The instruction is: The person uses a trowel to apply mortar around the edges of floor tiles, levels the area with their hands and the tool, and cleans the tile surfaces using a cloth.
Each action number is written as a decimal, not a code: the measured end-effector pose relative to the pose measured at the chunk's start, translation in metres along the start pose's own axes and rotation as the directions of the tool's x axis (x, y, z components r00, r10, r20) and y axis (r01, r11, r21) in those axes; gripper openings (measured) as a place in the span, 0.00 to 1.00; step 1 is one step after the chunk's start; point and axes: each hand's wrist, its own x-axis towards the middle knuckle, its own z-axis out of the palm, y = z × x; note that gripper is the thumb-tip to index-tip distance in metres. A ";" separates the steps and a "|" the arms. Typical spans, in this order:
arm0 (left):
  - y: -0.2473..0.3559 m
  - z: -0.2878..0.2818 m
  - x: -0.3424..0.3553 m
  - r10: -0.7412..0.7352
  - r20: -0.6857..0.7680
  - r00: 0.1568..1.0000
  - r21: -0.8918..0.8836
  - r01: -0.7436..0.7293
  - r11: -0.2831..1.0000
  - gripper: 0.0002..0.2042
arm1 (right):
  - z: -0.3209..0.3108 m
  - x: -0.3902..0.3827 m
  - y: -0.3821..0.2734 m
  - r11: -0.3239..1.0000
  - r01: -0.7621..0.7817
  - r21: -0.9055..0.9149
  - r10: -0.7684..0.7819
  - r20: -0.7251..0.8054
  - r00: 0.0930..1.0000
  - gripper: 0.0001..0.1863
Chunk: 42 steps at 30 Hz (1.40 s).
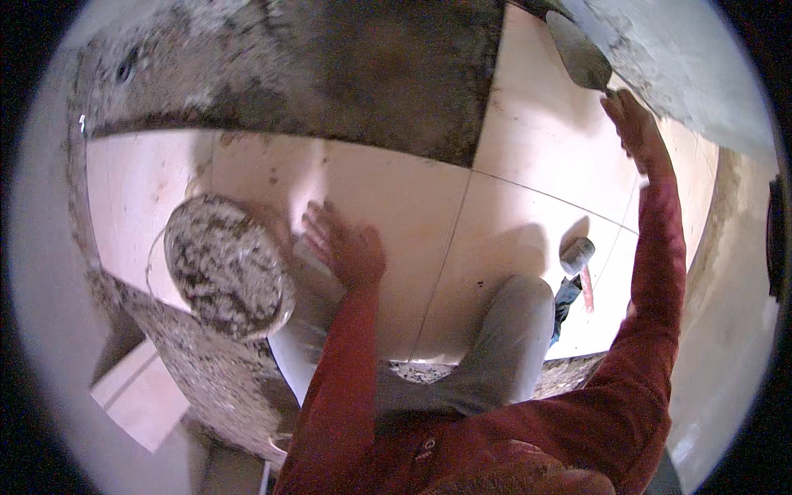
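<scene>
At the far right, next to the wall, my right hand (635,132) is closed around the handle of a trowel (579,56). Its rounded metal blade points away and to the left, over a pale tile; I cannot tell if it touches. My left hand (346,246), slightly blurred, has its fingers spread near the front tiles (396,198), just right of a bucket. Whether the palm rests on the tile I cannot tell. The bucket (229,268) shows a surface of wet, grey-brown mortar.
A mallet (577,257) with a grey head and red handle is beside my right knee, near a dark cloth-like item (564,304). Beyond the tiles lies dark, rough bare ground (371,74). Walls rise on both sides. Cut tile pieces (142,394) sit at the lower left.
</scene>
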 end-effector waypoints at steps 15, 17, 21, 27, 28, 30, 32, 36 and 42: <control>-0.013 -0.012 -0.006 -0.113 0.332 0.936 -0.533 0.286 0.796 0.39 | 0.080 -0.239 -0.347 0.179 0.811 -0.557 -0.795 0.404 0.452 0.15; -0.015 -0.007 -0.007 -0.110 0.192 0.975 -0.599 0.205 0.774 0.39 | 0.119 -0.244 -0.374 0.128 0.827 -0.548 -0.787 0.451 0.421 0.13; -0.016 0.005 -0.012 -0.131 -0.130 0.983 -0.626 0.021 0.779 0.39 | 0.193 -0.239 -0.382 0.211 0.948 -0.239 -0.707 0.633 0.316 0.14; -0.018 0.011 -0.016 -0.133 -0.131 0.982 -0.600 0.028 0.799 0.38 | 0.203 -0.237 -0.360 0.201 0.979 0.038 -0.859 0.486 0.157 0.23; -0.018 0.011 -0.015 -0.136 -0.136 0.981 -0.596 0.029 0.803 0.38 | 0.199 -0.237 -0.360 0.389 0.907 0.159 -0.819 0.510 0.262 0.24; -0.016 0.012 -0.014 -0.140 -0.139 0.980 -0.582 0.034 0.812 0.38 | 0.193 -0.233 -0.359 0.551 0.822 0.143 -0.722 0.575 0.384 0.27; -0.013 0.011 -0.013 -0.139 -0.140 0.980 -0.567 0.036 0.823 0.38 | 0.189 -0.228 -0.356 0.573 0.794 0.203 -0.734 0.557 0.388 0.29; -0.010 0.003 -0.012 -0.091 -0.106 0.990 -0.480 0.029 0.877 0.38 | 0.182 -0.218 -0.332 0.361 0.904 0.229 -0.880 0.406 0.248 0.29; -0.013 -0.009 -0.005 -0.028 -0.071 0.997 -0.203 0.013 0.979 0.38 | 0.143 -0.208 -0.271 0.748 0.451 0.486 -0.658 0.633 0.408 0.25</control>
